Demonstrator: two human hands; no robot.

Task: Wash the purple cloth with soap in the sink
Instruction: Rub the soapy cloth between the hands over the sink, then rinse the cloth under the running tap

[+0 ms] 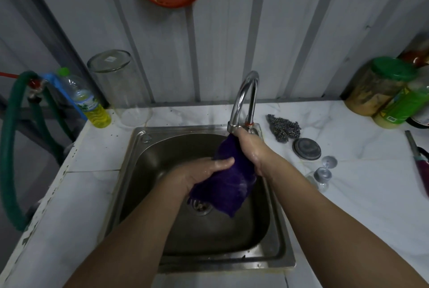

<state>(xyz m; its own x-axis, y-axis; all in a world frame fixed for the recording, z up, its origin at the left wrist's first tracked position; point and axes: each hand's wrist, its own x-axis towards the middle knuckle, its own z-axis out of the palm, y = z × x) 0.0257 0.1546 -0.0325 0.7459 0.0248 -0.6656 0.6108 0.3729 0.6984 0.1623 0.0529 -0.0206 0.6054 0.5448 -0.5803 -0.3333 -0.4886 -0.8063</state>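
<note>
The purple cloth (228,185) hangs wet over the steel sink (139,148), just under the curved chrome tap (246,97). My right hand (253,150) grips its upper end right below the spout. My left hand (206,171) clasps the cloth's middle from the left, thumb across the fabric. The loose lower end dangles above the drain (200,206). A bottle of yellow liquid soap (92,106) with a green cap stands on the counter at the sink's back left corner.
An upturned glass jar (120,88) stands beside the soap. A steel scourer (283,128), a round sink plug (306,148) and a tipped stemmed glass (323,174) lie on the right counter. Green-lidded jars (385,90) at far right. A green hose (14,148) loops at left.
</note>
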